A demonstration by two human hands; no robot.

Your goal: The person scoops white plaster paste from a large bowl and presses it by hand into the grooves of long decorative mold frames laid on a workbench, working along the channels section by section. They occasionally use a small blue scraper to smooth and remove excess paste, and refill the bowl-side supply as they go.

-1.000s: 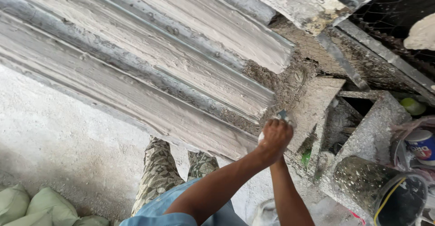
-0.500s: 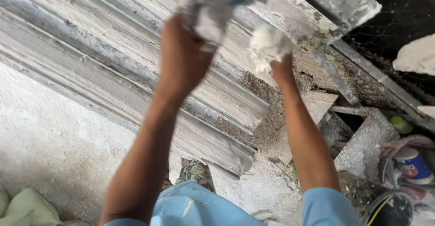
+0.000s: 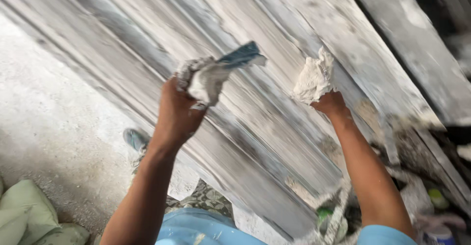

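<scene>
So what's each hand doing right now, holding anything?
Left hand: closed on a plaster-caked tool with a blue blade.
Right hand: closed on a lump of white plaster.

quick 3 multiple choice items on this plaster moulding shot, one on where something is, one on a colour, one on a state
1. Where are the green sacks?
A. bottom left on the floor
B. top right
C. on the moulding

2. What colour is the handle of the tool in the left hand?
A. red
B. blue
C. yellow

3. What state is the right hand in?
A. open and empty
B. closed on a lump of white plaster
C. flat on the floor

Answers:
1 A, the sacks sit in the lower left corner.
2 B, the handle sticking up is blue.
3 B, its fingers grip the lump against the grey ribbed moulding.
</scene>
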